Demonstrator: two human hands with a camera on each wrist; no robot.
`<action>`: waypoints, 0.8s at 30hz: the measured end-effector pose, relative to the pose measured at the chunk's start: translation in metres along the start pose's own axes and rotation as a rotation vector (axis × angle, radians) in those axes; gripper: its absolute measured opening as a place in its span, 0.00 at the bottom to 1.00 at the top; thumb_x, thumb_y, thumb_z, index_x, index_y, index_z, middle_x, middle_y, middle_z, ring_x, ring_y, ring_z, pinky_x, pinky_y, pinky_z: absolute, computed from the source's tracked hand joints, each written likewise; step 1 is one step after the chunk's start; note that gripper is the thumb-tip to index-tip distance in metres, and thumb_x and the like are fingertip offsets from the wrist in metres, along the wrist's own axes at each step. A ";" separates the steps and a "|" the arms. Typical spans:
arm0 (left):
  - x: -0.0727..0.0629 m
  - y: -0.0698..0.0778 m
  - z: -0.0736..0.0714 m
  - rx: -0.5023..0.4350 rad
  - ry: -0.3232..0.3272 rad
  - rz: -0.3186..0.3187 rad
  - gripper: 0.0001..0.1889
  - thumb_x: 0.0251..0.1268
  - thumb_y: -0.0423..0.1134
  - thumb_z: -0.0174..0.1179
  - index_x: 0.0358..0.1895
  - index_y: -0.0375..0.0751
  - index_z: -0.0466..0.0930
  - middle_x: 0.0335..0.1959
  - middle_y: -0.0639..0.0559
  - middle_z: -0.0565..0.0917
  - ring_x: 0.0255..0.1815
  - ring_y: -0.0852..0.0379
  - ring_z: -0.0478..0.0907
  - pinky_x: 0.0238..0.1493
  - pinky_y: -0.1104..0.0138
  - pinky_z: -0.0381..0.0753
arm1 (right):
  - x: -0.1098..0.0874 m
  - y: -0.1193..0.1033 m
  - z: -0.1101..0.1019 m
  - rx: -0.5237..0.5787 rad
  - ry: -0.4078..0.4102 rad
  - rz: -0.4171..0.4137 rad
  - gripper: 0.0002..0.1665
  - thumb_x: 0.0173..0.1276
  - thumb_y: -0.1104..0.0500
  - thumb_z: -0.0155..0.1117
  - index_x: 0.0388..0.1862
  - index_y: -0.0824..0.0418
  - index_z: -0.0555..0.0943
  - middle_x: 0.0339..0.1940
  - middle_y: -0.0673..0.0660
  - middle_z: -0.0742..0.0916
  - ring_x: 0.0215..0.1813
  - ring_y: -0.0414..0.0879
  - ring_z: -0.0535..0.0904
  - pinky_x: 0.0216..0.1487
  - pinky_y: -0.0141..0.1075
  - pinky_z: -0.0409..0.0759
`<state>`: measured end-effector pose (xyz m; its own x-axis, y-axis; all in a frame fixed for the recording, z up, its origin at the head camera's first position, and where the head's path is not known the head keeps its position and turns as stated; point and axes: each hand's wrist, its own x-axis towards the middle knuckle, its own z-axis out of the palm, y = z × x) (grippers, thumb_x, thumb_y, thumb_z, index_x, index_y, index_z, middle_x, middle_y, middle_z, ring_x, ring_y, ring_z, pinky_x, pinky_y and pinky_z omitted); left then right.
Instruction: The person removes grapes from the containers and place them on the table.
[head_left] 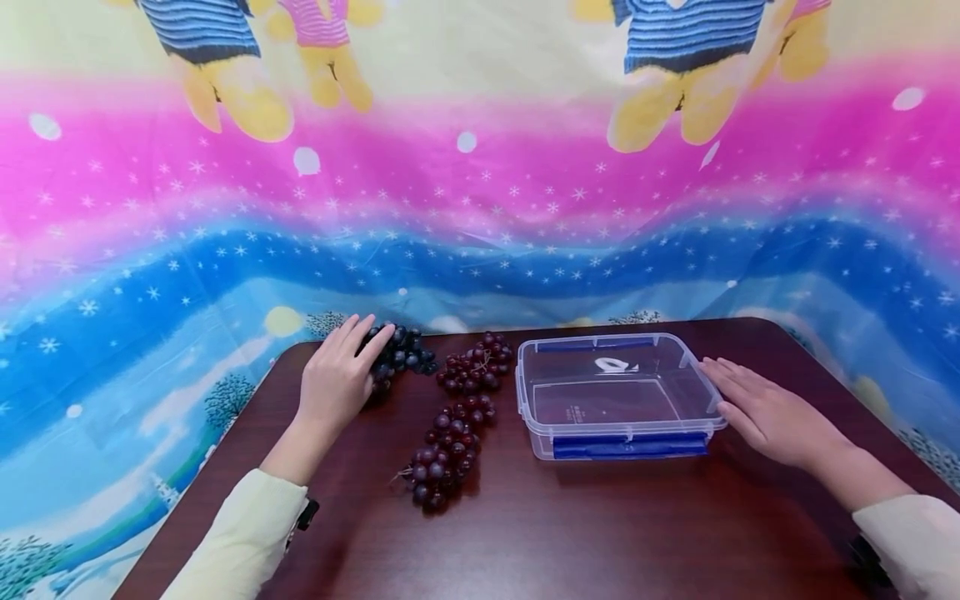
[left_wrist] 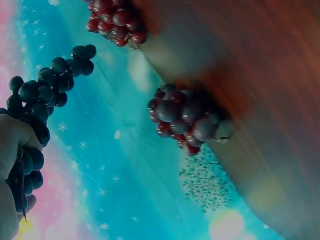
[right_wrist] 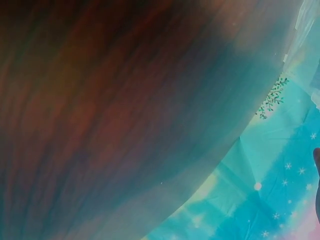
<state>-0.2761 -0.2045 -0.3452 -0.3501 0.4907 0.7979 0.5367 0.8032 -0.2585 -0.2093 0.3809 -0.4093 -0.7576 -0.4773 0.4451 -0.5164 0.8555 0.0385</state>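
Note:
At the back left of the table, my left hand (head_left: pixel 333 382) grips a bunch of black grapes (head_left: pixel 408 350). In the left wrist view the thumb and fingers close round one end of these grapes (left_wrist: pixel 45 92), and the other end sticks out free. Two bunches of red grapes lie just right of that hand: a smaller one (head_left: pixel 474 365) at the back and a longer, darker one (head_left: pixel 442 458) nearer the front. My right hand (head_left: pixel 780 421) has its fingers stretched out, tips at the right side of a clear plastic container (head_left: pixel 626 446) with blue clips. Its inside holds no grapes.
Everything stands on a dark brown wooden table (head_left: pixel 525 533) with rounded back corners. A patterned cloth (head_left: pixel 480 192) in pink and blue hangs right behind the table's back edge and along its sides. A small white item (head_left: pixel 611 365) shows within the container's outline.

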 end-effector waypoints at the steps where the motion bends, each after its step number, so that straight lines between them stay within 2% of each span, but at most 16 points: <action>1: -0.003 0.000 0.000 0.001 -0.003 -0.002 0.35 0.42 0.16 0.61 0.61 0.41 0.79 0.58 0.36 0.78 0.60 0.37 0.74 0.59 0.48 0.73 | -0.001 0.000 0.000 0.002 -0.003 0.004 0.39 0.72 0.53 0.57 0.78 0.56 0.56 0.70 0.66 0.70 0.78 0.45 0.48 0.69 0.22 0.33; 13: -0.033 -0.001 -0.005 0.003 -0.093 -0.040 0.34 0.42 0.19 0.64 0.60 0.41 0.78 0.58 0.37 0.78 0.61 0.39 0.74 0.59 0.49 0.73 | -0.002 0.000 0.000 0.001 0.001 -0.009 0.39 0.72 0.54 0.57 0.78 0.56 0.56 0.70 0.66 0.70 0.78 0.43 0.47 0.70 0.23 0.33; 24: -0.059 -0.005 -0.003 -0.039 -0.134 0.004 0.37 0.37 0.19 0.65 0.61 0.39 0.77 0.57 0.35 0.78 0.59 0.36 0.75 0.55 0.45 0.75 | -0.001 0.002 0.001 0.004 0.007 -0.012 0.40 0.72 0.54 0.58 0.78 0.56 0.56 0.71 0.65 0.69 0.78 0.42 0.47 0.70 0.23 0.34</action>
<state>-0.2558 -0.2390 -0.3895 -0.4462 0.5363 0.7164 0.5666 0.7889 -0.2378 -0.2099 0.3826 -0.4100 -0.7488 -0.4859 0.4508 -0.5266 0.8492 0.0406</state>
